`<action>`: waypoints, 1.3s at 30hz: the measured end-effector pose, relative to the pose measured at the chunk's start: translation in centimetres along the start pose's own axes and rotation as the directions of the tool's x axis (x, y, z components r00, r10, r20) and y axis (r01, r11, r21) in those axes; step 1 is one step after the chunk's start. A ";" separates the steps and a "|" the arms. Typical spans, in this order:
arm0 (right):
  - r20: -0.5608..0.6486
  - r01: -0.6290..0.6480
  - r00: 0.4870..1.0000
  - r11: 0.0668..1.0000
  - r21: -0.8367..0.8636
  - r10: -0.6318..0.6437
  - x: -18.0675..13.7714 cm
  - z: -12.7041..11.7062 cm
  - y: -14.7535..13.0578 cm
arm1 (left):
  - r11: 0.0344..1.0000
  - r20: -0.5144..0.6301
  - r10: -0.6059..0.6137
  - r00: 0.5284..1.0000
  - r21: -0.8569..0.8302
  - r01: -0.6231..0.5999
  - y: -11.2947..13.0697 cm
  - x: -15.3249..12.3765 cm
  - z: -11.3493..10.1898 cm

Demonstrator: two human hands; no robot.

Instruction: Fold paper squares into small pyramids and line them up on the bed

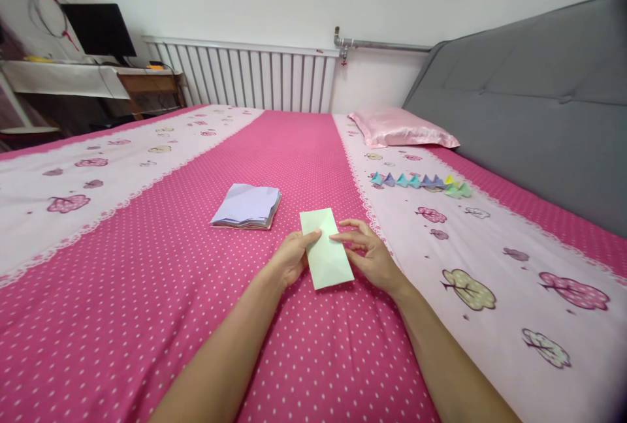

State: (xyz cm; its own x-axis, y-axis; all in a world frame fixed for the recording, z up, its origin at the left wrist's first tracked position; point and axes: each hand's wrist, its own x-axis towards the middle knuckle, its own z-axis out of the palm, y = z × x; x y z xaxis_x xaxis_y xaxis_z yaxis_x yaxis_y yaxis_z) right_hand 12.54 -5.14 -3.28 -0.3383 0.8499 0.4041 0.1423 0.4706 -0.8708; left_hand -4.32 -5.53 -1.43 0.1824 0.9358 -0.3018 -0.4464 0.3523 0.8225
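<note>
A pale green sheet of paper (327, 260), folded into a tall rectangle with faint creases, is held just above the bed. My left hand (295, 254) grips its left edge, thumb on top and the other fingers hidden beneath. At the right edge is my right hand (368, 254), its fingers apart and the index fingertip touching the paper's face. Left of my hands lies a stack of square paper sheets (249, 204), a lilac one on top. Several small folded paper shapes (414, 181) in blue, purple, yellow and green stand in a row to the right.
A pink dotted bedspread (186, 279) with tree prints covers the bed. Towards the back right rests a pink satin pillow (404, 128) by a grey headboard (529, 96). A white radiator (249, 74) runs along the wall; a monitor (100, 30) stands on the desk at left.
</note>
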 end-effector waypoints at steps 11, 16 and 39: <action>-0.077 -0.022 0.997 1.000 0.011 0.023 0.3 0.4 0.9 | 0.999 0.161 -0.025 0.987 -0.025 0.030 -0.2 0.0 0.1; -0.199 -0.042 0.979 0.999 -0.023 0.037 0.4 0.8 0.6 | 0.991 0.362 -0.001 0.932 -0.125 0.050 0.2 -0.4 0.1; -0.239 -0.129 0.964 0.991 -0.046 0.114 0.2 -0.4 -1.5 | 0.895 0.334 -0.066 0.940 0.437 -0.092 -1.4 -0.3 0.2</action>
State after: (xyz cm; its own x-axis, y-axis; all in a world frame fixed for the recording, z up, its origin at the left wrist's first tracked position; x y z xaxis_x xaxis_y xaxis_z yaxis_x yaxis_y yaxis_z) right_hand 12.61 -5.61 -1.75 -0.0877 0.9299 0.3571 0.2277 0.3677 -0.9016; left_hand -3.54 -6.36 -2.40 0.4937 0.8514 -0.1770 -0.0339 0.2222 0.9744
